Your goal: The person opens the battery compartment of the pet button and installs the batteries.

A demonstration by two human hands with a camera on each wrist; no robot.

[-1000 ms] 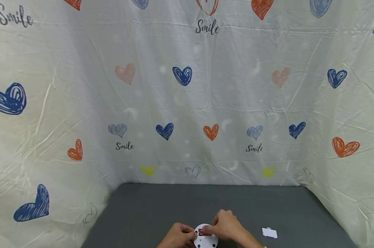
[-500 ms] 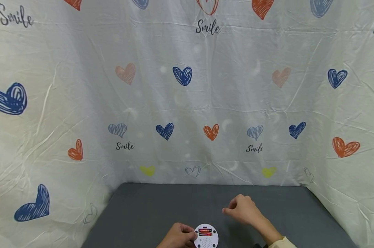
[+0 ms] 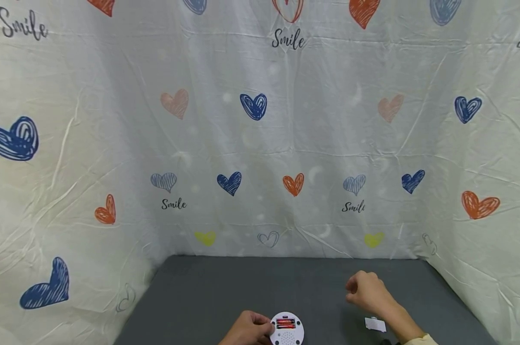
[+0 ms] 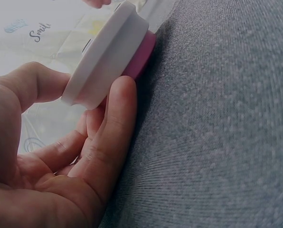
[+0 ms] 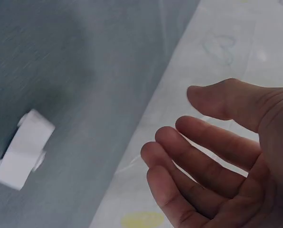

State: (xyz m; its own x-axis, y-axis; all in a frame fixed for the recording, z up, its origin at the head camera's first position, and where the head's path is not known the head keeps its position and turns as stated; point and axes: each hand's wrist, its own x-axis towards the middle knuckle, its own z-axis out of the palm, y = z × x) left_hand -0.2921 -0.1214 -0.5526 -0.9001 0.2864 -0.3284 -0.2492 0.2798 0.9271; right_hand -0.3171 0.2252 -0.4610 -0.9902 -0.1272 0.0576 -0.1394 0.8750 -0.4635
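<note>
My left hand point(image 3: 252, 328) pinches the edge of a round white device point(image 3: 288, 339) between thumb and fingers. Its underside faces up, showing an uncovered battery compartment with red batteries point(image 3: 285, 324) lying in it. From the side, in the left wrist view, the white body point(image 4: 106, 57) has a pink part point(image 4: 140, 56) beneath it, close over the cloth. My right hand point(image 3: 369, 293) hovers above the table to the right, its fingers loosely curved with nothing in them. Near it lies a small white battery cover point(image 3: 375, 324) with tabs, also visible in the right wrist view.
A dark grey cloth-covered table point(image 3: 225, 287) spreads beneath both hands. Behind it and at both sides hangs a pale curtain point(image 3: 320, 134) printed with hearts and the word Smile.
My right hand has left the battery compartment and moved right, over toward the white cover. The batteries now show uncovered. My left hand keeps holding the device in place.
</note>
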